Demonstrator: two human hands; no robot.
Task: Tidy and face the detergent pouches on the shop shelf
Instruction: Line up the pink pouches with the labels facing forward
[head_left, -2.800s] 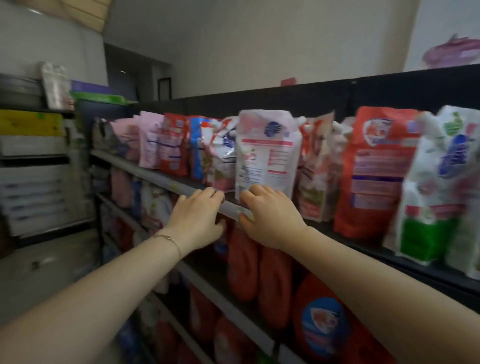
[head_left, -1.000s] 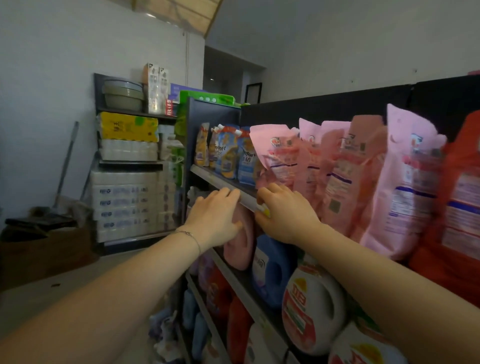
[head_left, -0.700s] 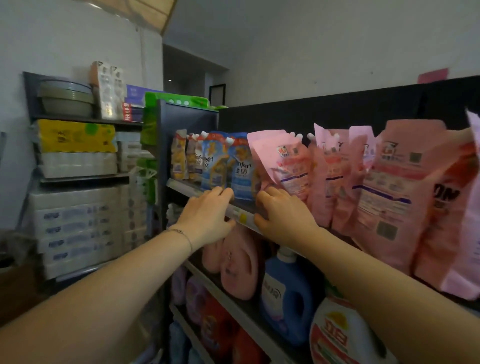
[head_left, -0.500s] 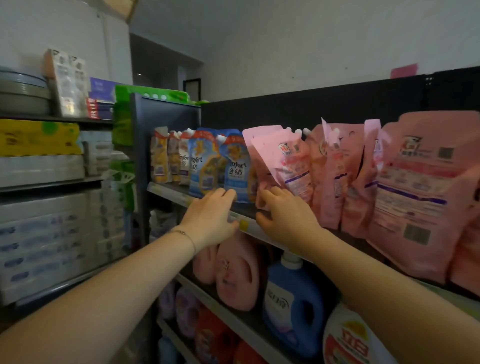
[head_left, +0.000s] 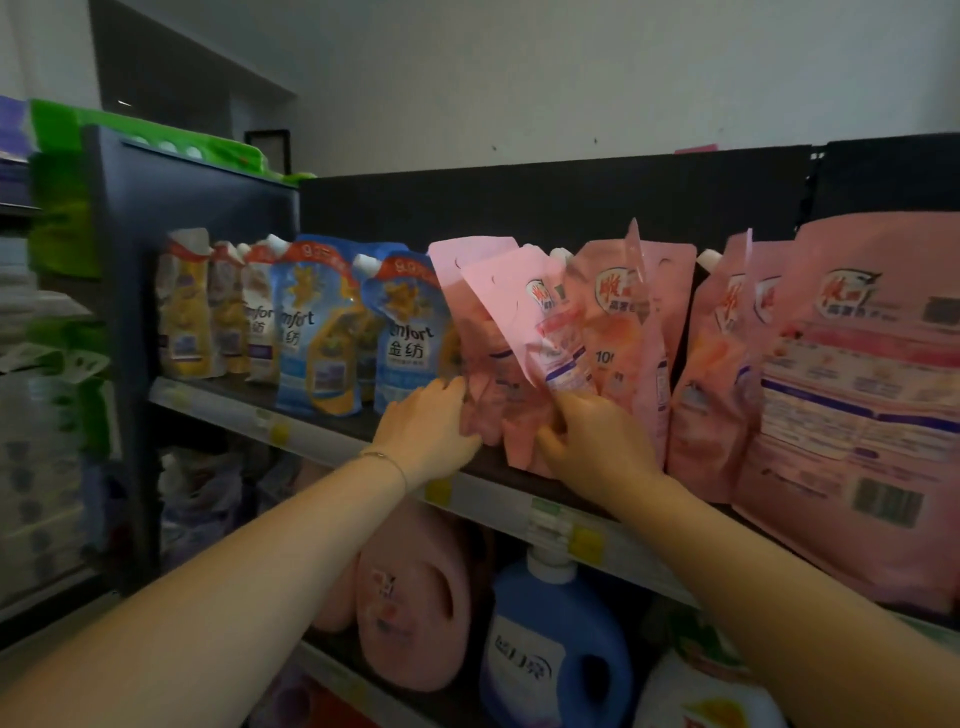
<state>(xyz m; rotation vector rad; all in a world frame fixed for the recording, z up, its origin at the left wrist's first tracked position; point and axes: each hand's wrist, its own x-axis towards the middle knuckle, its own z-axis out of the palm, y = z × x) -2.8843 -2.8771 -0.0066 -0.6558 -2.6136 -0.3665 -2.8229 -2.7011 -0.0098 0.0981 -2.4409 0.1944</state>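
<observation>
Head view: the slumped pink plastic detergent pouches (head_left: 519, 332) on the dark top shelf (head_left: 311, 441) are gripped low down, left hand (head_left: 431, 431) at the side edge, right hand (head_left: 597, 449) at the base, probably so they can be stood up straight. Moments earlier both hands were just rested on the shelf's front edge.

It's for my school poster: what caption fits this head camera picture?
A left hand and a right hand hold tilted pink pouches on the shelf beside blue pouches.
</observation>
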